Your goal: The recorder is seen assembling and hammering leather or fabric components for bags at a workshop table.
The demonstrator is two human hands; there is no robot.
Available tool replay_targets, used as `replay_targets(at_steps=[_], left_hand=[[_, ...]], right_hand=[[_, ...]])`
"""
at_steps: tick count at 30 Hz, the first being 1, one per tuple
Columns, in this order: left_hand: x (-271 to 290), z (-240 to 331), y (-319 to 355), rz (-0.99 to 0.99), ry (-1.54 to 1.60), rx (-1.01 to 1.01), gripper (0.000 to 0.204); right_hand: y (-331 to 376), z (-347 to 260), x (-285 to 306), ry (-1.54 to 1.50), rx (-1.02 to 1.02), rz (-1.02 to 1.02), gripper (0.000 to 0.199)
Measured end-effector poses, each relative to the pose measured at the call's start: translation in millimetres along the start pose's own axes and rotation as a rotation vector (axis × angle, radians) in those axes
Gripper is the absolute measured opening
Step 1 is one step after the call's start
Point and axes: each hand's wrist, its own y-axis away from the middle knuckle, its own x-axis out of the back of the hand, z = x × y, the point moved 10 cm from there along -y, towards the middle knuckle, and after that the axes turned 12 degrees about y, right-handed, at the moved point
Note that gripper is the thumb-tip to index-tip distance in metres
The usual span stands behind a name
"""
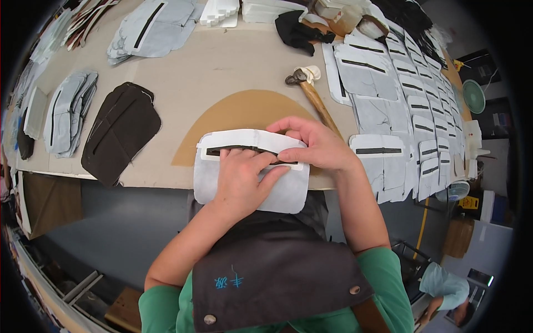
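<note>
A light grey fabric panel [210,186] with rounded corners lies over the table's front edge, its lower part overhanging toward my apron. Along its top runs a white strip framing a long dark slot. My left hand [241,180] grips the panel, with the fingers tucked into the slot and the thumb on the face below it. On the right half, my right hand [316,145] pinches the panel by the slot, thumb in front and the other fingers curled over the top edge. Under the panel sits a tan half-round mat [236,111].
Right of the mat lies a wooden-handled hammer [319,105]. Many similar slotted panels [369,72] overlap along the right side. Left are a dark brown panel [125,125] and a stack of grey pieces [71,114]. A black cloth [297,32] lies at the back. Another person [444,286] is at lower right.
</note>
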Motion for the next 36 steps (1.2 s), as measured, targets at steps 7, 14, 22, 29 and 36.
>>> replay_targets(at_steps=[7,14,22,29,36], left_hand=[[-2,11,-4,-0.044,0.002,-0.123,0.013],[-2,2,-4,-0.055,-0.036,-0.016,0.015],[4,-4,-4,0.015,0.098,0.084,0.015],[7,-19,-2,0.029,0.278,0.264,0.008],[11,15,-5,0.053,0.055,-0.071,0.008]], right_hand=[[-4,6,5,0.020,-0.015,0.132,0.045],[4,5,12,0.091,-0.103,0.111,0.041],[13,-17,2,0.150,0.079,0.200,0.041],[12,-24,3,0.068,0.080,0.295,0.036],[11,-7,2,0.016,0.113,0.333,0.034]])
